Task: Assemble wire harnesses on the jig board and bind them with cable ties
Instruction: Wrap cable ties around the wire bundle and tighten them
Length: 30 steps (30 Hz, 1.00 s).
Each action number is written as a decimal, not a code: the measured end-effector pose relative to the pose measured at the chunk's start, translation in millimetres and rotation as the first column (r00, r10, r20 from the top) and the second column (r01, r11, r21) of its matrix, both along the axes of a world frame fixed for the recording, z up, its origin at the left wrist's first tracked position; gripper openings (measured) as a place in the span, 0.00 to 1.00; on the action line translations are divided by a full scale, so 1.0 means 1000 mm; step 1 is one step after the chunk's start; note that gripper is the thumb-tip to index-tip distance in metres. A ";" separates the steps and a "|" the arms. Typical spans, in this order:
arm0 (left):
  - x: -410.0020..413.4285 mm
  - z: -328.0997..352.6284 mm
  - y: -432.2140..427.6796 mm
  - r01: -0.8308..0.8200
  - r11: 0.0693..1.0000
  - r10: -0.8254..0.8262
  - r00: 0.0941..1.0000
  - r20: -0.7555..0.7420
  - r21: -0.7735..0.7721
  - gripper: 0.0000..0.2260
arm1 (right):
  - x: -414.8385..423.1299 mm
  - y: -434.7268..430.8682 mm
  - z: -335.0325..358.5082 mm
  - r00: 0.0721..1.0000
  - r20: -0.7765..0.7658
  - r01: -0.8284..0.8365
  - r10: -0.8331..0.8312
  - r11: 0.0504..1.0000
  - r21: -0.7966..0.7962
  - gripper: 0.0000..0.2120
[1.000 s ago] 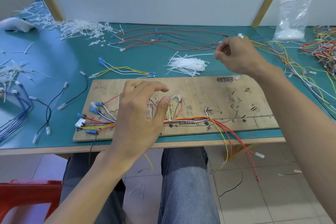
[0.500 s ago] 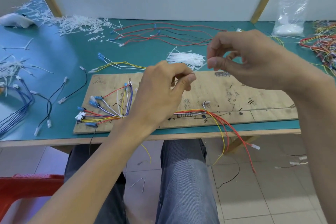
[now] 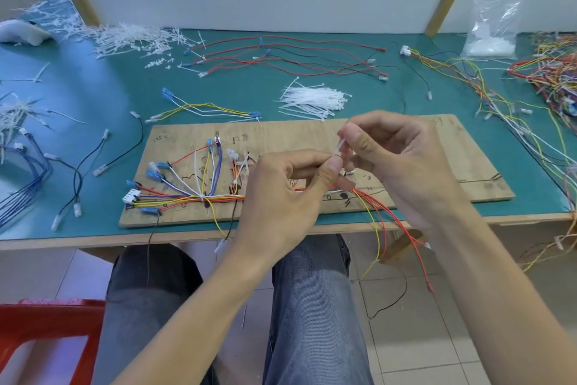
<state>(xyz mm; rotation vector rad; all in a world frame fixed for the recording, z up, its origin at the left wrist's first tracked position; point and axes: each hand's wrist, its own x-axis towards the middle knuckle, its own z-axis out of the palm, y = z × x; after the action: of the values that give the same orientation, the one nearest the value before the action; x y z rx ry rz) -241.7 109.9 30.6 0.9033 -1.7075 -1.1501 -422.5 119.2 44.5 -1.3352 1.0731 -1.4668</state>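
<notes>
We hold one cable tie (image 3: 340, 147) between both hands, over the middle of the board (image 3: 462, 166). Our left hand (image 3: 281, 200) pinches its lower end between thumb and forefinger. Our right hand (image 3: 406, 172) pinches the upper end, fingers curled. The tie sits just above the wire bundle (image 3: 193, 197), which runs off toward nine o'clock, probably so the strap can loop round the wires here. Whether it already circles them is hidden. A heap of spare ties (image 3: 312, 99) lies at twelve o'clock on the surface (image 3: 93, 97), handy for the next binding.
</notes>
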 end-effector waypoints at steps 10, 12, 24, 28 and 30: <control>-0.010 -0.012 -0.009 -0.012 1.000 0.012 0.997 0.080 -0.009 0.06 | -0.003 0.004 -0.024 0.992 -0.016 0.123 -0.122 0.991 0.044 0.07; -0.006 -0.021 -0.009 -0.109 0.971 0.174 0.932 0.319 -0.212 0.06 | -0.013 -0.006 -0.026 0.958 -0.159 0.239 -0.237 0.971 -0.006 0.07; 0.003 -0.052 0.014 0.216 0.773 0.307 0.696 0.649 -0.596 0.08 | -0.030 -0.039 -0.057 0.793 -0.557 0.272 -0.246 0.962 -0.038 0.06; 0.004 -0.056 0.015 0.219 0.768 0.292 0.717 0.633 -0.602 0.08 | -0.033 -0.032 -0.061 0.846 -0.516 0.192 -0.130 0.979 0.068 0.05; 0.005 -0.058 0.014 0.213 0.769 0.286 0.728 0.623 -0.602 0.08 | -0.037 -0.030 -0.062 0.819 -0.562 0.179 -0.121 0.983 0.050 0.05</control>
<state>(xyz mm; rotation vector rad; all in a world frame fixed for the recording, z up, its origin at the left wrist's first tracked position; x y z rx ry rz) -237.0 123.8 -27.8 0.9545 -2.4469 -0.0670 -459.0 89.3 -17.2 -1.6886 1.6373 -1.1246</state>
